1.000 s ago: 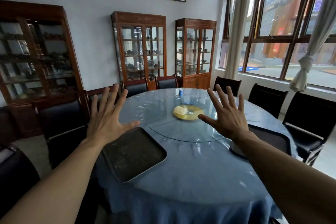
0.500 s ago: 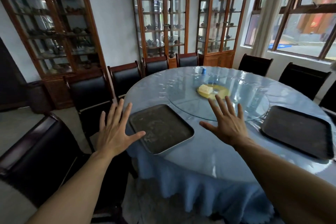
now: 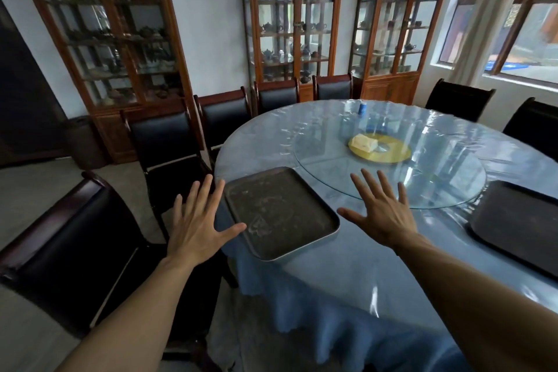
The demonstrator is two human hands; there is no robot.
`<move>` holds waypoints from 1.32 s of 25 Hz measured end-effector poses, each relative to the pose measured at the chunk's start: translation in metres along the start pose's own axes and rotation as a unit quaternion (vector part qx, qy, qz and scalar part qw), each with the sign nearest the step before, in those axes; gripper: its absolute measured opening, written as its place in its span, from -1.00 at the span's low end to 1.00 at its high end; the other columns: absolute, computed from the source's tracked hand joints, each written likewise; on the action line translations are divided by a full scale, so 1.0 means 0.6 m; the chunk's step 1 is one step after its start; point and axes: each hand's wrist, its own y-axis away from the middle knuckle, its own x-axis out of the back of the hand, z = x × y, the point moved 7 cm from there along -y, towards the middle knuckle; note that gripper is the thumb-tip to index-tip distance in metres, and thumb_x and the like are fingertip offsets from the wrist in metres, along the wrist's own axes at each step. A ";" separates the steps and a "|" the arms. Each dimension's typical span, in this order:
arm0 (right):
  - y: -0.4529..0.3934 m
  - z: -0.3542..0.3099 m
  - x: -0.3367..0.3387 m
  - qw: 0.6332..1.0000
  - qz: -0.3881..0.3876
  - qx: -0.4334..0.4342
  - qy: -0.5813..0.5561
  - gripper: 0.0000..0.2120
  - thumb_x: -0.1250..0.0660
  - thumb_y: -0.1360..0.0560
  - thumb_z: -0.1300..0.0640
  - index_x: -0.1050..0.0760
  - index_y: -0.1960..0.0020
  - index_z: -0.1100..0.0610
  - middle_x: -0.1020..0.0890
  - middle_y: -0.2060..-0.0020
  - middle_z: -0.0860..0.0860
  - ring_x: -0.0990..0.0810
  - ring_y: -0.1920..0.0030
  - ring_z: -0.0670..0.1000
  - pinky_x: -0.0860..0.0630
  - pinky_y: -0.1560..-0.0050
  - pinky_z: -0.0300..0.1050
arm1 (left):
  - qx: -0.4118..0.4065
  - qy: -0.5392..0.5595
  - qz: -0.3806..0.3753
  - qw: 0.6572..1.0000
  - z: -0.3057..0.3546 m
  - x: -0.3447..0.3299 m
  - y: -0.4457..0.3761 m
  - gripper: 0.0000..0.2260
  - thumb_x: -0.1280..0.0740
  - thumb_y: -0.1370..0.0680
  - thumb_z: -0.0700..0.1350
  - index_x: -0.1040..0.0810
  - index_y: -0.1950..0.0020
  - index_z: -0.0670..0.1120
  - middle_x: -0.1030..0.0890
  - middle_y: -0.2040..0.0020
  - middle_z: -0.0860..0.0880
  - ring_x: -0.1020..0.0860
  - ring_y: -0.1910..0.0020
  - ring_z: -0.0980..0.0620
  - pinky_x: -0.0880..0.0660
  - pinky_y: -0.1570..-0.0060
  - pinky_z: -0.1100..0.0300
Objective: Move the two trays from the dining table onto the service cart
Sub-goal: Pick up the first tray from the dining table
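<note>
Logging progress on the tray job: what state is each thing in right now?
Left hand: open, fingers spread, holding nothing.
Right hand: open, spread, holding nothing.
Near tray: flat on the table, empty, between the hands.
Far tray: flat on the table, untouched.
Cabinet doors: closed.

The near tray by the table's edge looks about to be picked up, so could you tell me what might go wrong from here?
The near tray overhangs the table edge at its front corner; a one-sided push from the left hand or right hand could tip it off. The clear plastic cover looks slick, so the tray may slide. A chair stands close on the left and could catch the tray.
</note>
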 end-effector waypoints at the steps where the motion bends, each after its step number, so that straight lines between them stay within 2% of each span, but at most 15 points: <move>1: -0.020 0.008 -0.014 1.000 -0.011 0.000 -0.004 -0.14 0.13 -0.43 -0.54 0.27 -0.58 -0.16 0.20 -0.60 -0.07 0.30 -0.56 0.06 0.30 -0.50 0.28 | 0.008 -0.002 -0.007 1.000 0.001 -0.013 -0.011 -0.08 0.05 -0.37 0.61 0.40 -0.53 0.22 0.28 -0.59 0.09 0.30 -0.55 0.09 0.22 -0.51 -0.13; 5: -0.100 0.041 -0.062 0.998 -0.055 0.014 -0.028 -0.11 0.15 -0.40 -0.55 0.24 -0.59 -0.14 0.16 -0.61 -0.04 0.27 -0.57 0.08 0.21 -0.51 0.33 | 0.029 -0.008 -0.033 0.999 0.020 -0.057 -0.074 -0.08 0.08 -0.37 0.61 0.37 -0.54 0.19 0.28 -0.60 0.09 0.29 -0.56 0.08 0.20 -0.52 -0.13; 9: -0.176 0.087 -0.089 0.996 -0.070 0.023 -0.040 -0.07 0.21 -0.35 -0.57 0.23 -0.59 -0.15 0.15 -0.61 -0.04 0.25 -0.58 0.08 0.21 -0.51 0.32 | 0.046 -0.006 -0.049 0.998 0.050 -0.094 -0.145 -0.08 0.07 -0.38 0.60 0.35 -0.54 0.18 0.28 -0.59 0.08 0.25 -0.57 0.04 0.19 -0.52 -0.13; 15: -0.280 0.130 -0.140 0.992 -0.112 0.034 -0.050 -0.06 0.21 -0.34 -0.57 0.20 -0.60 -0.14 0.13 -0.61 -0.05 0.23 -0.58 0.08 0.19 -0.51 0.31 | 0.098 0.008 -0.079 0.992 0.060 -0.172 -0.204 -0.05 0.10 -0.35 0.61 0.27 -0.59 0.15 0.23 -0.62 0.06 0.23 -0.58 0.03 0.19 -0.52 -0.12; 20: -0.346 0.115 -0.204 0.987 -0.140 0.053 -0.057 -0.10 0.16 -0.39 -0.56 0.19 -0.60 -0.14 0.13 -0.61 -0.04 0.26 -0.58 0.08 0.21 -0.51 0.29 | 0.160 0.006 -0.097 0.982 0.026 -0.229 -0.218 -0.03 0.16 -0.32 0.63 0.33 -0.56 0.12 0.18 -0.63 -0.02 0.16 -0.59 -0.04 0.07 -0.51 -0.20; 25: -0.406 0.082 -0.267 0.982 -0.164 0.062 -0.075 -0.12 0.15 -0.41 -0.55 0.17 -0.60 -0.14 0.12 -0.61 -0.05 0.26 -0.58 0.07 0.21 -0.50 0.28 | 0.231 0.045 -0.145 0.961 -0.026 -0.296 -0.237 -0.06 0.07 -0.32 0.63 0.30 -0.56 0.23 0.21 -0.63 0.03 0.09 -0.58 -0.09 0.03 -0.49 -0.22; 31: -0.480 0.037 -0.339 0.975 -0.203 0.038 -0.076 -0.14 0.15 -0.44 -0.52 0.12 -0.61 -0.11 0.09 -0.62 -0.04 0.21 -0.59 0.08 0.13 -0.51 0.27 | 0.279 0.087 -0.208 0.934 -0.086 -0.392 -0.275 -0.02 0.08 -0.31 0.62 0.16 -0.61 0.15 0.06 -0.63 -0.05 0.00 -0.57 -0.16 0.02 -0.50 -0.15; 33: -0.507 0.027 -0.372 0.970 -0.229 0.015 -0.085 -0.15 0.14 -0.45 -0.51 0.07 -0.61 -0.10 0.09 -0.62 -0.05 0.19 -0.59 0.08 0.10 -0.51 0.29 | 0.311 0.109 -0.234 0.915 -0.107 -0.424 -0.289 -0.02 0.05 -0.33 0.60 0.08 -0.62 0.10 -0.02 -0.62 -0.09 -0.04 -0.56 -0.17 -0.04 -0.49 -0.14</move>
